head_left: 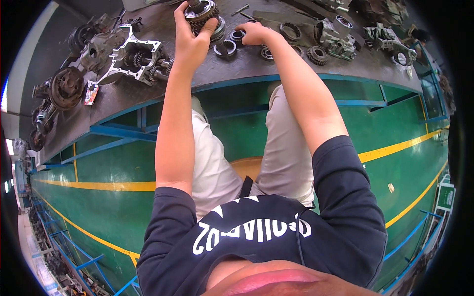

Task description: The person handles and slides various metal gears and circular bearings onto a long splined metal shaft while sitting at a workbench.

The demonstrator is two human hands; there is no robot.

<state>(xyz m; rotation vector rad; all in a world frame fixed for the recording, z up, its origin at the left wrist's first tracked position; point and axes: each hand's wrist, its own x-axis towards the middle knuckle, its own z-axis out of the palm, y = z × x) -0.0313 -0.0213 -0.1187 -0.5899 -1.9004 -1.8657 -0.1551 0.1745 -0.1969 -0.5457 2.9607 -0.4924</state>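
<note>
My left hand [190,37] is wrapped round a gear shaft [202,18], a stack of metal gears and rings held upright over the bench near its far edge. To its right, the fingers of my right hand [253,33] close on the edge of a small dark metal ring [237,36], which sits low at the bench top. Between the hands, a wider ring [225,48] lies on the bench at the foot of the gear shaft. Just below my right hand is another ring [267,53], partly covered by my wrist.
On the dark metal bench [207,73], an opened gearbox housing [133,56] and a rusty drum [66,88] stand left. To the right are a toothed ring [290,31], a gear [317,55] and metal housings [338,39]. A bolt [241,9] lies beyond my hands.
</note>
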